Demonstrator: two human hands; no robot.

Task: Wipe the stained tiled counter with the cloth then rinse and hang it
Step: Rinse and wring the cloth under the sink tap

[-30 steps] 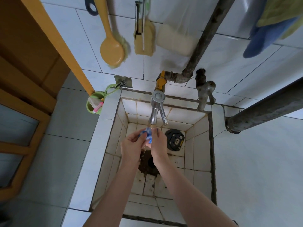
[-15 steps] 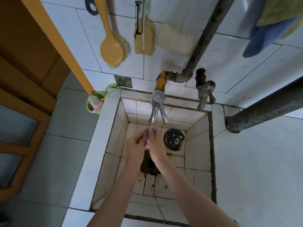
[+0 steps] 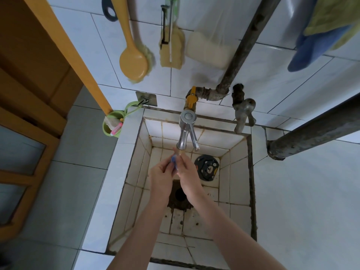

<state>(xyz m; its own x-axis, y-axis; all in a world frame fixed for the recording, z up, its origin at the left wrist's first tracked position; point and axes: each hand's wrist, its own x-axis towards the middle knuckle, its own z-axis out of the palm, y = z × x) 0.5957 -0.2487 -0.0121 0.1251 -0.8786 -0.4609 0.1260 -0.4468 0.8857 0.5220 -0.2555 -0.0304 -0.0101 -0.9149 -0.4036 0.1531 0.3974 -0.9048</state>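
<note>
- Small blue cloth (image 3: 174, 162) sits bunched under the chrome tap (image 3: 185, 133).
- Left hand (image 3: 161, 173) and right hand (image 3: 188, 172) both pinch it above the white tiled sink (image 3: 238, 184).

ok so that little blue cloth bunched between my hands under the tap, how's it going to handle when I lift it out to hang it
Probably floppy: the blue cloth is crumpled small between the left hand and right hand. Likely soaked and heavy for its size, sitting right under the tap, so expect drips. It may feel slick when wet; wringing it over the sink should help.
</note>
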